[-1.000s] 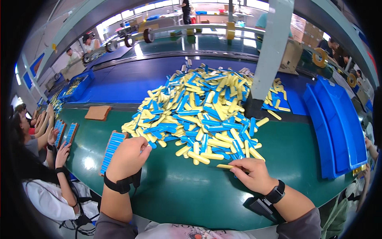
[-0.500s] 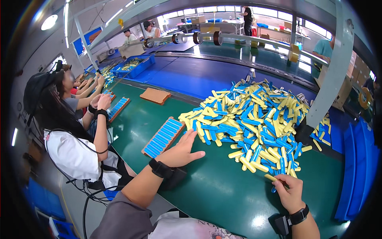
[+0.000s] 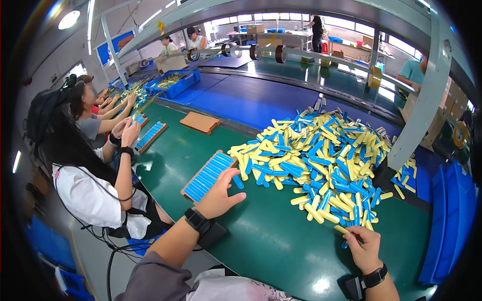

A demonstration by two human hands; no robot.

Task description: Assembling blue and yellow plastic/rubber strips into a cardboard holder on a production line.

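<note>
My left hand (image 3: 219,194) is spread over the lower right end of a brown tray (image 3: 224,155), with thumb apart and nothing seen in its grasp. Blue round-ended strips (image 3: 206,176) lie side by side across that tray. A single blue strip (image 3: 238,181) lies by my left fingertips, at the edge of a large pile of yellow and blue strips (image 3: 321,160). At the near side of the pile, my right hand (image 3: 365,246) pinches a yellow strip (image 3: 341,229) between thumb and fingers. A bit of blue shows below it, partly hidden by the fingers.
An upside-down-looking brown tray (image 3: 200,122) and another filled tray (image 3: 150,136) lie farther left on the green table (image 3: 271,241). A co-worker (image 3: 90,195) sits at the left. A metal post (image 3: 419,100) and blue bins (image 3: 442,220) stand at the right.
My left hand has drawn back from the pile toward the tray. A blue strip now lies beside its fingertips. My right hand keeps its pinch, almost unmoved.
</note>
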